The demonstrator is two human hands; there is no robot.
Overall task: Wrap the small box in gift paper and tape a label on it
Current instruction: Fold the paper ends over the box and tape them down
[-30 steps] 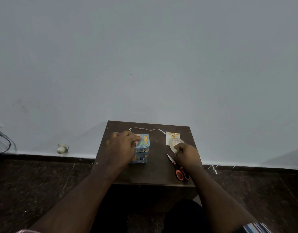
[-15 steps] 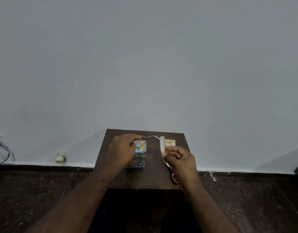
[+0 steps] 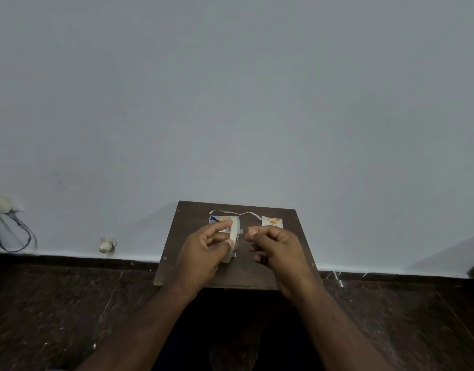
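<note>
At frame centre, the left hand (image 3: 203, 250) pinches a tape roll (image 3: 233, 234) before the wrapped box (image 3: 224, 220). The right hand (image 3: 276, 246) curls empty above the bench (image 3: 193, 218).

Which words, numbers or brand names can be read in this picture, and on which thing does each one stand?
None can be read.
wrapped box: coloured print, too small and blurred to read.
label card: orange marks only, with no legible letters.
tape roll, held in the left hand: no text visible.

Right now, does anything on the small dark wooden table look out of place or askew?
Nothing stands out. The white paper strip lies loose near the table's far edge, and the orange-printed paper piece lies flat at its right end.
</note>
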